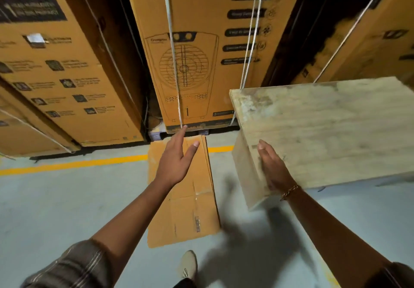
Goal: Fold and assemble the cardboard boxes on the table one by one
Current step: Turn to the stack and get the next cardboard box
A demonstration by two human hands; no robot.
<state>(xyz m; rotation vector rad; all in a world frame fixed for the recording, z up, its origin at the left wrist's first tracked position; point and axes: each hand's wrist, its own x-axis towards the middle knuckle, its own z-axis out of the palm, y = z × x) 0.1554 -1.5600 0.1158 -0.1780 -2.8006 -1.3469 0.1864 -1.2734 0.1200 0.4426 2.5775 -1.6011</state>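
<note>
A flattened brown cardboard box [190, 205] lies on the grey floor, left of a pale wooden table [324, 131]. My left hand [177, 160] hovers above the flat box with its fingers stretched out straight and holds nothing. My right hand [272, 169] lies flat against the table's left side, fingers pointing up toward the top edge. The tabletop itself shows no boxes in this view.
Tall printed cartons [190, 52] strapped with white bands stand along the back, with dark gaps between them. A yellow line [74, 164] runs across the floor before them. My shoe [189, 265] shows at the bottom edge.
</note>
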